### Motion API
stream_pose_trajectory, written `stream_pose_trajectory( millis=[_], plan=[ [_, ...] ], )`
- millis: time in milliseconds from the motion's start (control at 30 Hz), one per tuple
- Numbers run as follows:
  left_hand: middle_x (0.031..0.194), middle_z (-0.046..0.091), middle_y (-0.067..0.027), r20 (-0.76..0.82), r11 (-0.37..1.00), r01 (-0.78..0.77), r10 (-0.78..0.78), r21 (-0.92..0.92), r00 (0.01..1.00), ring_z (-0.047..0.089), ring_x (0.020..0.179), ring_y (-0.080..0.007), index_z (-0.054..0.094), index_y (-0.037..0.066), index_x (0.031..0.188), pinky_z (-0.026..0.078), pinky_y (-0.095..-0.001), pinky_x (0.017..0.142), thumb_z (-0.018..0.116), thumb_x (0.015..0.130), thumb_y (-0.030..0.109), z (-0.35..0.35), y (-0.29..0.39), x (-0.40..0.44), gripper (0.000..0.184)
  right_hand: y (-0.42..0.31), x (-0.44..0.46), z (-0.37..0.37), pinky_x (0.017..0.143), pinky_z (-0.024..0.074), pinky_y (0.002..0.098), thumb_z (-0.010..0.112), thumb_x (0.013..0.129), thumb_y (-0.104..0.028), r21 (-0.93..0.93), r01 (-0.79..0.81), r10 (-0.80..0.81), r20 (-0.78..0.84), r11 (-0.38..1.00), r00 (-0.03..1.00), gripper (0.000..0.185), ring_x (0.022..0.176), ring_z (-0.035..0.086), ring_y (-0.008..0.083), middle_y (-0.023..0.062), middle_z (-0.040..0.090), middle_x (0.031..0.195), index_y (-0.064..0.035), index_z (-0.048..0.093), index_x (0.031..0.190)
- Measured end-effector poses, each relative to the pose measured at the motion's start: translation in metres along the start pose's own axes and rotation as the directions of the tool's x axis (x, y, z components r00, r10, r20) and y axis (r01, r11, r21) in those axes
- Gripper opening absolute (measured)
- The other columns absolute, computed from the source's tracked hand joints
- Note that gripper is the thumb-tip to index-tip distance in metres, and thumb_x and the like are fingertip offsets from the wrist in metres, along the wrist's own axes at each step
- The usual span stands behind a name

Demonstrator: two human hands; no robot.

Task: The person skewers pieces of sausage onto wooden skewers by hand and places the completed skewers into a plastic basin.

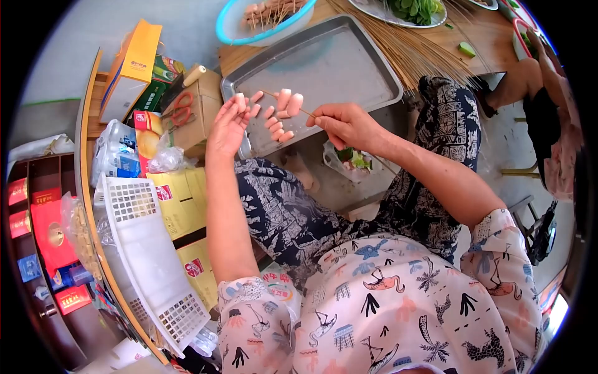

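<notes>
My right hand pinches a thin bamboo skewer, which points left over the metal tray. Pink sausage pieces are at the skewer's far part; whether each one is threaded on it I cannot tell. In my left hand, another sausage piece is gripped between the fingertips, close to the skewer's tip. Several more short sausage pieces lie on the tray's near left part, below the skewer.
A blue-rimmed basin with filled skewers stands behind the tray. Loose bamboo skewers spread to the right, beside a plate of green leaves. Scissors lie on a cardboard box at left. Another person sits at the right.
</notes>
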State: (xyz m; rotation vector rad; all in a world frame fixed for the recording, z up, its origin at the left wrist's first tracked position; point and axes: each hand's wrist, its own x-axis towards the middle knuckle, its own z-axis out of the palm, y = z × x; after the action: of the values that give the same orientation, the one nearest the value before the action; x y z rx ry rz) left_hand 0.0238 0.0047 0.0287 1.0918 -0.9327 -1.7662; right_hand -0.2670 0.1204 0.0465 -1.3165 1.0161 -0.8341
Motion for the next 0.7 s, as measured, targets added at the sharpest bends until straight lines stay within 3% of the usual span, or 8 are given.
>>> stream_pose_trajectory(
  millis=[167,433,500,700],
  plan=[
    [0.110,0.059,-0.0136,0.009,0.978,-0.023,0.026,-0.208,1.000,0.058,0.098,-0.0202,0.051,-0.001,0.117,0.049,-0.0308,0.088,0.055,0.091,0.008,0.008,-0.014,0.012,0.028,0.006,0.000,0.003,0.047,0.0354,0.0256,0.047,0.094,-0.017,0.002,0.026,-0.026,0.012,1.000,1.000,0.023,0.045,0.047,0.0070,0.0015,0.050,0.050,-0.0012,0.063,0.096],
    [0.103,0.061,-0.0095,0.049,0.985,-0.017,0.026,-0.173,0.998,0.058,0.092,-0.0164,0.054,0.001,0.114,0.048,-0.0284,0.085,0.058,0.090,0.007,0.019,-0.023,0.023,0.026,0.008,0.001,0.003,0.048,0.0382,0.0263,0.047,0.094,-0.016,0.001,0.003,-0.003,-0.019,1.000,1.000,0.023,0.044,0.047,0.0077,0.0016,0.050,0.049,-0.0010,0.064,0.096],
    [0.111,0.058,-0.0151,0.068,0.984,-0.016,0.029,-0.177,0.997,0.056,0.107,-0.0234,0.053,0.001,0.115,0.048,-0.0280,0.087,0.060,0.089,0.008,0.016,-0.026,0.027,0.028,0.008,0.001,0.002,0.048,0.0385,0.0264,0.047,0.094,-0.017,-0.022,-0.002,0.001,-0.022,1.000,1.000,0.023,0.044,0.047,0.0078,0.0018,0.050,0.049,-0.0009,0.064,0.096],
    [0.108,0.060,-0.0139,0.015,0.985,-0.026,0.029,-0.173,0.999,0.058,0.104,-0.0230,0.055,0.001,0.113,0.048,-0.0283,0.087,0.060,0.088,0.006,0.019,-0.028,0.027,0.026,0.009,0.002,0.003,0.049,0.0391,0.0270,0.046,0.094,-0.017,-0.033,-0.013,0.013,-0.014,0.999,1.000,0.024,0.044,0.048,0.0082,0.0024,0.050,0.048,-0.0012,0.064,0.098]
  ],
)
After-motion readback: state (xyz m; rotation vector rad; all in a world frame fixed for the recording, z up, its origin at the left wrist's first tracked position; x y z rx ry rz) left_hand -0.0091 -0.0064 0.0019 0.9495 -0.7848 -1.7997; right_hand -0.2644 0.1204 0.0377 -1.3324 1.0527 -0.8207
